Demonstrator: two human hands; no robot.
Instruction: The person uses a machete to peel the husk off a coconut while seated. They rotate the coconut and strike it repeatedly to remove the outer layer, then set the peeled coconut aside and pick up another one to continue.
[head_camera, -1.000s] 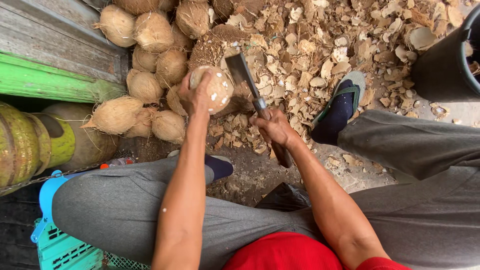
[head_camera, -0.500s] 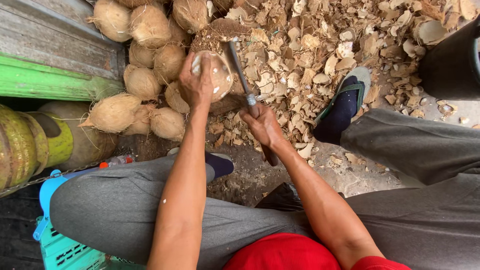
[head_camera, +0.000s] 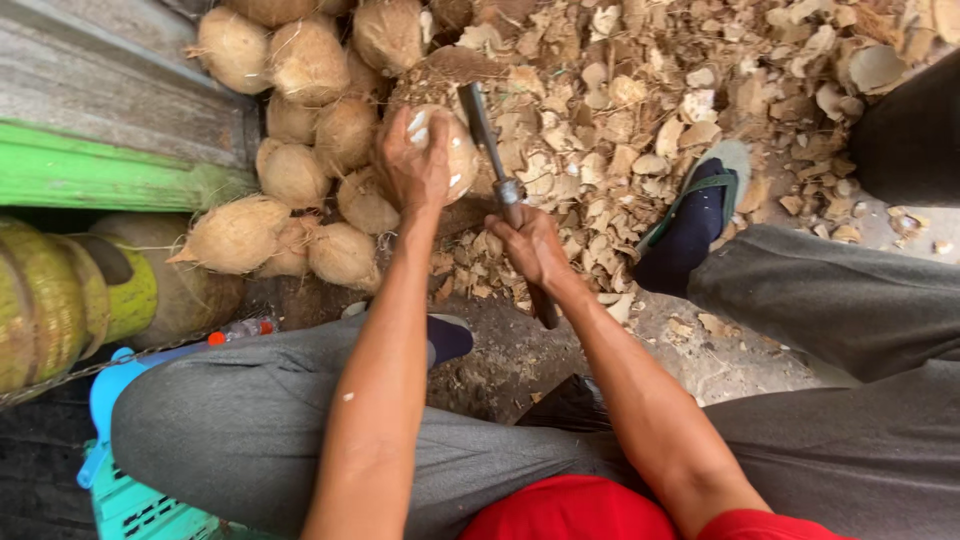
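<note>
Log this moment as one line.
left hand: grips coconut | right hand: holds cleaver, blade on coconut | husked coconuts piled left

The coconut (head_camera: 450, 150) is a round, pale brown, partly peeled thing propped on a dark stump, and the cleaver (head_camera: 492, 150) has its dull grey blade up against the coconut's right side, handle angled down toward the person.
</note>
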